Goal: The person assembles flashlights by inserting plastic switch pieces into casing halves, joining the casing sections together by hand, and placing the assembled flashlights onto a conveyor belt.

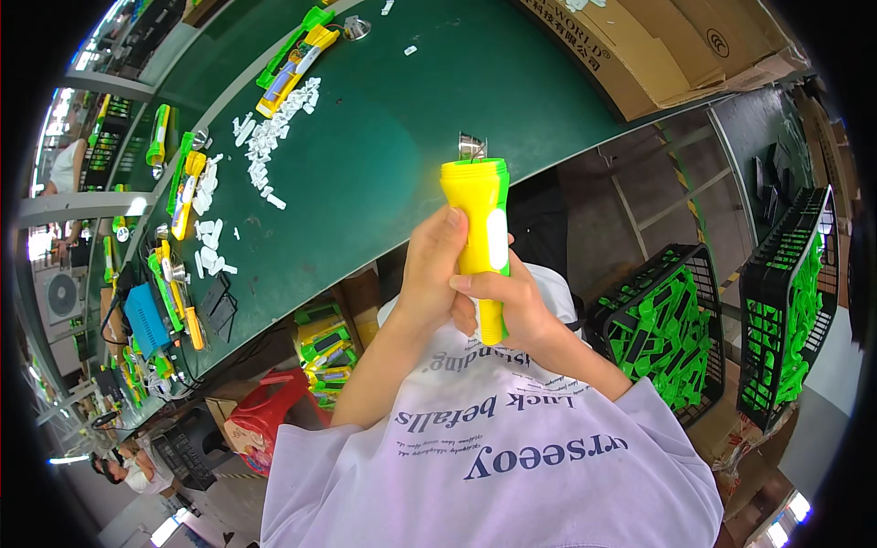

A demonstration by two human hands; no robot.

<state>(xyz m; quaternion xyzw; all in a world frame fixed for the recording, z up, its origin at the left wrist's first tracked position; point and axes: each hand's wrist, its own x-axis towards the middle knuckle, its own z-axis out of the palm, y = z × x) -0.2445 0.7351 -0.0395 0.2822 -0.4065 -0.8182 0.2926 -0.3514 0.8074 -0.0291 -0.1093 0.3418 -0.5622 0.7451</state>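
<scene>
A yellow and green flashlight (468,194) is held upright in front of my chest, its wide head pointing to the table. My left hand (432,254) grips its left side, with the thumb along the yellow body below the head. My right hand (517,298) wraps the lower handle from the right, thumb across the front. A shiny reflector (471,146) sticks up out of the open head, set apart from the rim. A pale oval panel shows on the flashlight's right side. The fingers behind the handle are partly hidden.
The green table (365,146) carries small white pieces (267,151) and an opened flashlight (297,68). More flashlight halves (186,194) lie along the left. Black crates (662,329) of green parts stand right, below a cardboard box (658,55). A red stool (265,416) is at lower left.
</scene>
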